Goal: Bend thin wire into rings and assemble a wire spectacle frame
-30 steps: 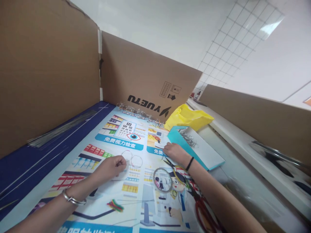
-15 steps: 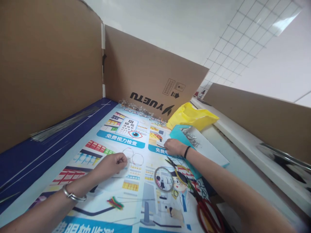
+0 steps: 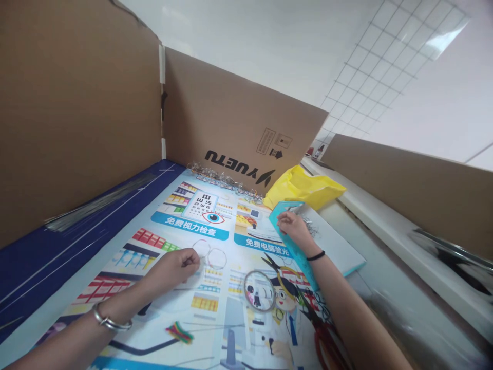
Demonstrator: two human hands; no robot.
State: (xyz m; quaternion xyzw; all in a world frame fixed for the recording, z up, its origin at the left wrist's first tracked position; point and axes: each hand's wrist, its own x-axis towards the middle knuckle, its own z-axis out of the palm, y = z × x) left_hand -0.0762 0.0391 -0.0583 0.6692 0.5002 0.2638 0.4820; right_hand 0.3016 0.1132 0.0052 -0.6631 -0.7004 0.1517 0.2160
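The left hand point(image 3: 184, 264) has its fingers clamped on a pair of wire loops point(image 3: 208, 253) above the printed poster point(image 3: 211, 336). The right hand's point(image 3: 293, 227) fingers are bunched together at the turquoise box point(image 3: 306, 267), partly hiding its silvery bits point(image 3: 310, 226); whether they grip anything, I cannot tell. Between the forearms lie a grey ring point(image 3: 245, 292), red-handled scissors point(image 3: 317, 331) and coloured threads point(image 3: 179, 333). A yellow bag point(image 3: 304, 188) sits beyond the box, beside an upright cardboard panel point(image 3: 231, 113).
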